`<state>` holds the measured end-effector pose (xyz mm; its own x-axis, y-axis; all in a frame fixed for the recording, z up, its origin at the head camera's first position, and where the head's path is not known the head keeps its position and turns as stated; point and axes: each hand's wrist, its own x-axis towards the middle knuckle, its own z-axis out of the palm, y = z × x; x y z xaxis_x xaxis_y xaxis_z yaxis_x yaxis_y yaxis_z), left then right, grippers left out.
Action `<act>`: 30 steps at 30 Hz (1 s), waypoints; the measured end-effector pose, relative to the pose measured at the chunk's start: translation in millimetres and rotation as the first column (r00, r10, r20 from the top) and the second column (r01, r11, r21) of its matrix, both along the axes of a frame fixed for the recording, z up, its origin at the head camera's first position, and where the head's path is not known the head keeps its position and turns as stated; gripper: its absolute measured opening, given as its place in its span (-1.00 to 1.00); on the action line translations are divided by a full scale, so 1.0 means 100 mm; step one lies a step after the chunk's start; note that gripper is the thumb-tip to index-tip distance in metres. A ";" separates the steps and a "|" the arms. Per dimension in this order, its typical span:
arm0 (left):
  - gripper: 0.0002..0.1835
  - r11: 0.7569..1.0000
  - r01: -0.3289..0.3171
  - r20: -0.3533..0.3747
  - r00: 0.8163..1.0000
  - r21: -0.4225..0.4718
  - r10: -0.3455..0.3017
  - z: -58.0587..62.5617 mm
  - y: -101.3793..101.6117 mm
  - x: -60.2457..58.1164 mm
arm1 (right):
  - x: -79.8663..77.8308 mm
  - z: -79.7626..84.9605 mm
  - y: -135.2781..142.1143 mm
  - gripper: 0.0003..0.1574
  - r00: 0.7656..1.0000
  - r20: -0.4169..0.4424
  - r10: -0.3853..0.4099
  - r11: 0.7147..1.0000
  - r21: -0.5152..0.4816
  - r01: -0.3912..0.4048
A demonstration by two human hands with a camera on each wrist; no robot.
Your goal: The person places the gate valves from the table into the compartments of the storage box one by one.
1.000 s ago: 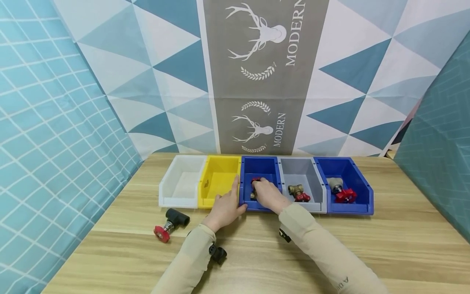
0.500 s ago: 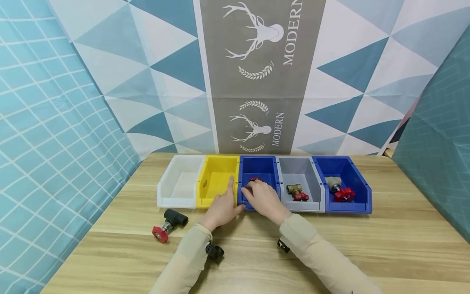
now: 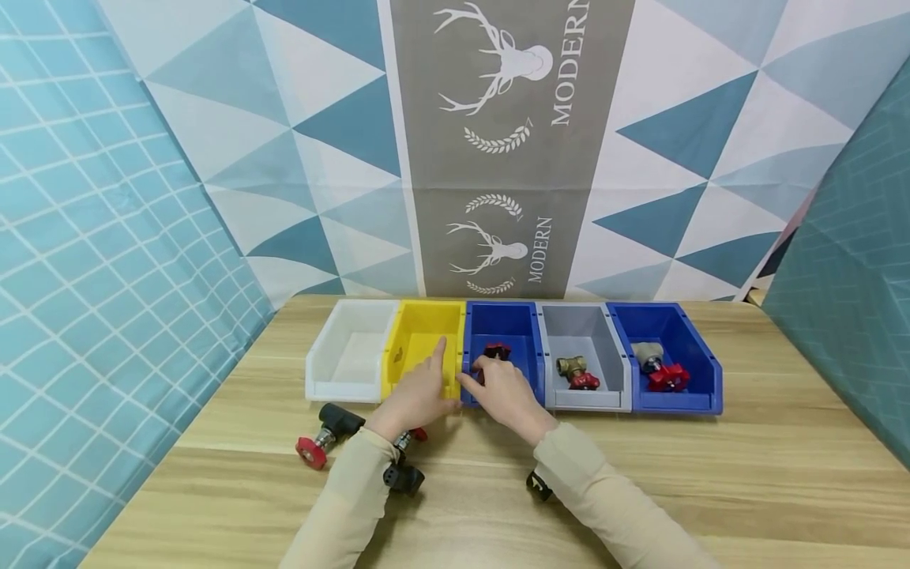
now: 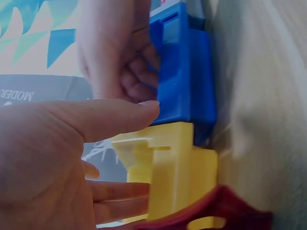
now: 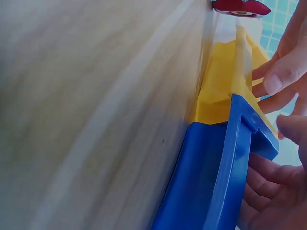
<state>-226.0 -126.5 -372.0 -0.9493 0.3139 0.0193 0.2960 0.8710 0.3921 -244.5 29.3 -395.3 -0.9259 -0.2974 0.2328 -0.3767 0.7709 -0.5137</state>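
Observation:
My left hand (image 3: 415, 393) is over the front of the yellow bin (image 3: 431, 322), its index finger straight and pointing inward. In the left wrist view, its thumb reaches towards the blue bin's edge. My right hand (image 3: 506, 395) is over the front of the middle blue bin (image 3: 501, 318), fingers loosely bent inside and apparently holding nothing in the right wrist view. A valve with a red handwheel (image 3: 497, 350) lies in that bin behind the hand, partly hidden. A red handwheel (image 4: 211, 211) also crosses the bottom of the left wrist view.
A white bin (image 3: 351, 348) stands left of the yellow one. The grey bin (image 3: 577, 340) holds a brass valve (image 3: 572, 367); the right blue bin (image 3: 650, 320) holds a grey-white valve with a red handwheel (image 3: 668, 378). A black valve (image 3: 340, 420) lies on the table at left.
My right hand has drawn back from the valve in the middle blue bin and shifted left, showing more of its handwheel. My left hand has slid left and slightly nearer.

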 end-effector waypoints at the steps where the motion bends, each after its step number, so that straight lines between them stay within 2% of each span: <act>1: 0.10 1.000 -0.001 -0.007 1.000 -0.003 0.001 0.01 -0.01 0.00 | 0.00 0.00 0.00 -0.49 1.000 0.011 -0.002 1.000 0.003 0.002; 6: 0.07 1.000 -0.002 -0.040 0.999 -0.017 0.002 0.07 -0.05 0.02 | -0.03 -0.01 -0.01 -0.52 0.998 0.054 0.015 1.000 0.012 -0.015; 10: 0.00 0.999 -0.027 -0.057 0.998 -0.030 0.026 0.10 -0.11 0.05 | -0.04 -0.02 -0.02 -0.60 0.997 0.068 0.041 0.999 0.014 -0.042; 17: -0.45 0.997 -0.045 -0.128 0.991 -0.062 0.037 0.17 -0.21 0.20 | -0.02 -0.05 0.00 -0.52 0.992 0.100 0.071 0.997 -0.039 -0.068; 23: -0.68 0.994 -0.066 -0.217 0.975 -0.081 0.047 0.25 -0.32 0.38 | -0.03 -0.06 0.01 -0.51 0.991 0.117 0.070 0.996 -0.064 -0.063; 26: -0.72 0.991 -0.046 -0.198 0.980 -0.129 0.019 0.27 -0.36 0.47 | -0.03 -0.05 0.01 -0.50 0.990 0.118 0.074 0.995 -0.073 -0.066; 30: -0.67 0.979 0.010 -0.079 0.997 -0.204 -0.026 0.25 -0.41 0.57 | -0.02 -0.04 0.01 -0.50 0.988 0.129 0.080 0.994 -0.085 -0.069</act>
